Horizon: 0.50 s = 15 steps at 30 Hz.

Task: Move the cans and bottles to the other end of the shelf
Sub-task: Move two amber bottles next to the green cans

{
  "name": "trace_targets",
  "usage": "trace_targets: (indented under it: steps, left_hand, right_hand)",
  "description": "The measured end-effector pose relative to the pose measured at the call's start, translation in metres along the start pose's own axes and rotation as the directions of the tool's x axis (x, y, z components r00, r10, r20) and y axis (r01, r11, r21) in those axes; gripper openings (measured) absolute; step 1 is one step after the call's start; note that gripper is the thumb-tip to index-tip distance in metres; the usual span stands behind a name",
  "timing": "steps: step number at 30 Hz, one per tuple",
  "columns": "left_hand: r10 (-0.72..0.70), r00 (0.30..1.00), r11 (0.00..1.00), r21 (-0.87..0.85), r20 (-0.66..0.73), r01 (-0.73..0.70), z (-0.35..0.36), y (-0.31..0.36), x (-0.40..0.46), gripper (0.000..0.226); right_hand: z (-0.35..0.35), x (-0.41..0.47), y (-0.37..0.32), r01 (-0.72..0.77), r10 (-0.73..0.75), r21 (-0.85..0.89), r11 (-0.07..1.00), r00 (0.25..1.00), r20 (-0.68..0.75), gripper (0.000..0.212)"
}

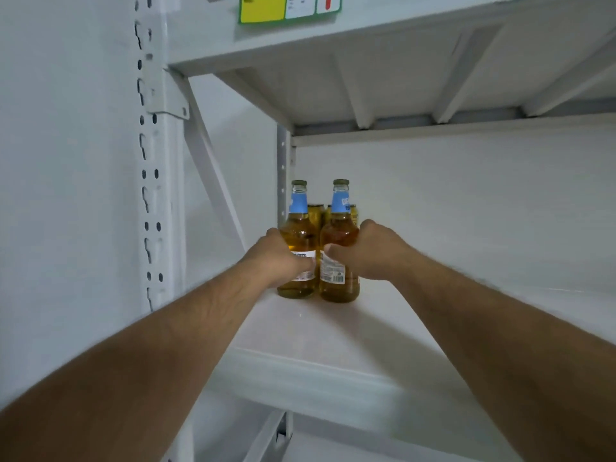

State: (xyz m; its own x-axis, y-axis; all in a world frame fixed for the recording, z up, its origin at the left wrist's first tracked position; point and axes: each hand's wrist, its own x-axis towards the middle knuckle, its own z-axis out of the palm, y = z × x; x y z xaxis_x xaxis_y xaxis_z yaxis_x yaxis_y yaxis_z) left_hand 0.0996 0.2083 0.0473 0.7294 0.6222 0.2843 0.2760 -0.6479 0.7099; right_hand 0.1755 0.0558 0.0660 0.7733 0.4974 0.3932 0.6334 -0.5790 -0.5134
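Both forearms fill the foreground of the head view, reaching fwd and up onto the shelf [333,331]. L hand [278,258] curls round the body of the left bottle [297,241], thumb across its white label. R hand [365,251] wraps the right bottle [340,248] the same way, fingers behind the glass, thumb in front.

Key relation: both bottles stand upright, long axis vertical, touching each other, tucked at the far-left end of the shelf beside the rear upright. Each sits straight ahead of its own hand, so neither arm needs to cross. Open shelf runs off to the right, so the carry likely goes that way.

Gold cans [316,213] stand just behind the bottles, partly hidden.

Writing: blue neck labels w/ white letters, too cut off to read; right bottle shows a barcode. Price tag [290,8] on the upper shelf edge, yellow and white, print too blurred to read.
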Motion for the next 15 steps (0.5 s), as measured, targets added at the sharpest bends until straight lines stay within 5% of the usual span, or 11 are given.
trace_targets:
  steps: [5,10,15]
  left_hand:
    - [0.023,1.000,0.992,-0.127,0.018,-0.020,0.019,-0.022,0.036,0.108]
    - [0.004,0.996,0.970,-0.245,0.085,0.016,0.018,-0.023,0.028,0.061]
    - [-0.008,0.995,0.960,-0.278,0.095,0.034,0.022,-0.027,0.031,0.062]
  right_hand:
    - [0.008,0.007,-0.006,-0.072,0.087,0.268,0.961,0.995,-0.044,0.030]
    - [0.014,0.016,-0.008,-0.116,0.150,0.326,0.938,0.985,-0.082,0.033]
    - [0.021,0.020,-0.004,-0.121,0.152,0.360,0.925,0.987,-0.060,0.027]
